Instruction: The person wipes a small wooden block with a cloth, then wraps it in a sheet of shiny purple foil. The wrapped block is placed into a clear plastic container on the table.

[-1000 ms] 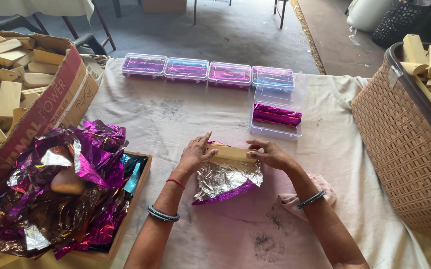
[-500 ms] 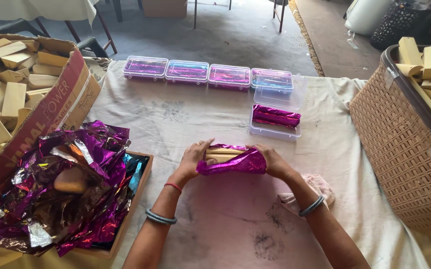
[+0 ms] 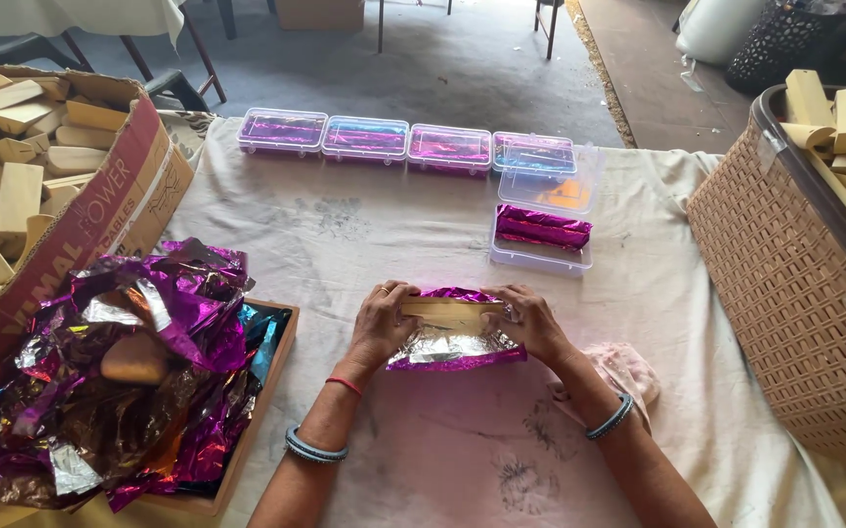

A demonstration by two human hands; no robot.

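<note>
Here, both hands, left and right, grip one foil-wrapped block; five clear boxes nearby.

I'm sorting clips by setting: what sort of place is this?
Probably a small hand-packing workshop. A cardboard box and a basket hold wooden blocks, foil sheets fill a tray, and a row of clear plastic boxes lines the cloth-covered table.

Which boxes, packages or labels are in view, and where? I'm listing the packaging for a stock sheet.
Cardboard box: left edge, brown and red, printed side, full of wooden blocks.
Closed clear cases: row of four at the far table edge, purple and blue foil inside.
Open clear case: right of centre, one purple wrapped bar inside.
Wicker basket: right edge, tan, small pale label on its rim.
</note>
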